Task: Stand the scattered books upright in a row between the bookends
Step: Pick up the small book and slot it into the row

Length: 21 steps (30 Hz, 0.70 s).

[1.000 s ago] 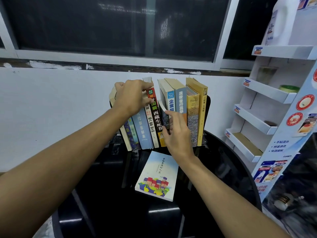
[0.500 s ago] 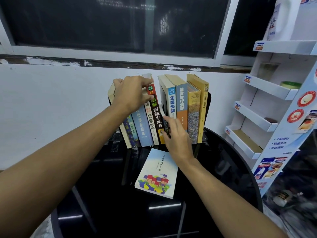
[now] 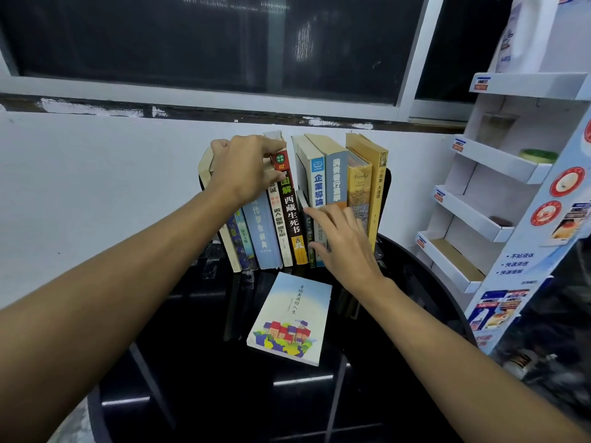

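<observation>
L hand [image 3: 246, 167] grips leaning books [image 3: 262, 231]; flat-fingered R hand [image 3: 345, 247] has pushed slim book [image 3: 302, 199] into gap; one paperback [image 3: 292, 318] remains flat.

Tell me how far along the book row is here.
Mostly done: a row of books stands between the bookends. In hand: the left hand grips the left group by its tops, holding a gap, while the right hand presses a slim dark book into it. Left: one illustrated book lies flat on the table.

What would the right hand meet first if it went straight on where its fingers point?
Probably the short dark book standing right ahead; the fingertips of the right hand seem to touch it.
</observation>
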Available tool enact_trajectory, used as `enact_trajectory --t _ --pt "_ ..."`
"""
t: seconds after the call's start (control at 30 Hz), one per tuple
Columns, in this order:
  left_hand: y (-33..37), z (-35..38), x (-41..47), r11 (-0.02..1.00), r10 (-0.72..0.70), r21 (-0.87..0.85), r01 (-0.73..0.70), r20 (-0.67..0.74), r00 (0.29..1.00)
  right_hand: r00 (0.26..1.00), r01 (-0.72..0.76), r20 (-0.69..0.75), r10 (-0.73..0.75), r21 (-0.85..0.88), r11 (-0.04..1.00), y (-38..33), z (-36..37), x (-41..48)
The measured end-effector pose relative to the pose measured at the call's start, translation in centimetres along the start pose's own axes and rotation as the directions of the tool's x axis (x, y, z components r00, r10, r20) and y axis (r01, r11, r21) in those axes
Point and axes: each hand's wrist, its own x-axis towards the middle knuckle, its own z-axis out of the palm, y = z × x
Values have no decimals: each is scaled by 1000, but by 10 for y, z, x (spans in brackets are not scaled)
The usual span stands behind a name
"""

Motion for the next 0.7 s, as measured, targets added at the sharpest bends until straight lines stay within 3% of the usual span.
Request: enact_trajectory --t 0.7 --pt "-5 0 0 998 26 -51 -26 -9 1000 995 -95 -32 92 -111 989 -5 8 6"
